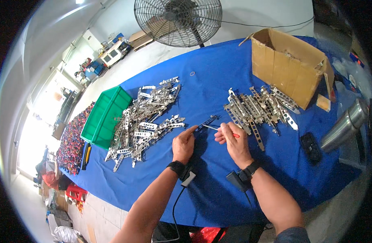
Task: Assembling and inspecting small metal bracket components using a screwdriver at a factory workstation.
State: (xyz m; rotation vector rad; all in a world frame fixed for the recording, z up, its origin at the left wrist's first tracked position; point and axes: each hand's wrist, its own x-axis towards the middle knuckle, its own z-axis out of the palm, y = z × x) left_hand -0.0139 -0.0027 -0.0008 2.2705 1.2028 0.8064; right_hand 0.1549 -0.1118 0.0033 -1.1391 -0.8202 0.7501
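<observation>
My left hand (pixel 183 145) is closed on one end of a dark perforated metal bracket (pixel 210 120), pinched between thumb and fingers above the blue cloth. In my right hand (pixel 234 141) is a screwdriver (pixel 211 127) with a thin pale shaft; a bit of red handle shows between the fingers. Its tip points left and reaches the bracket near my left fingertips; whether it touches is too small to tell. A loose heap of silvery perforated brackets (pixel 147 125) lies left of my hands. To the right, more brackets (pixel 257 107) lie roughly side by side.
A green plastic bin (pixel 107 115) leans by the left heap. At the back right stands an open cardboard box (pixel 285 65). A steel flask (pixel 345 125) and a black case (pixel 310 148) are at the right. Behind the blue-covered table (pixel 212 89) stands a large fan (pixel 175 18).
</observation>
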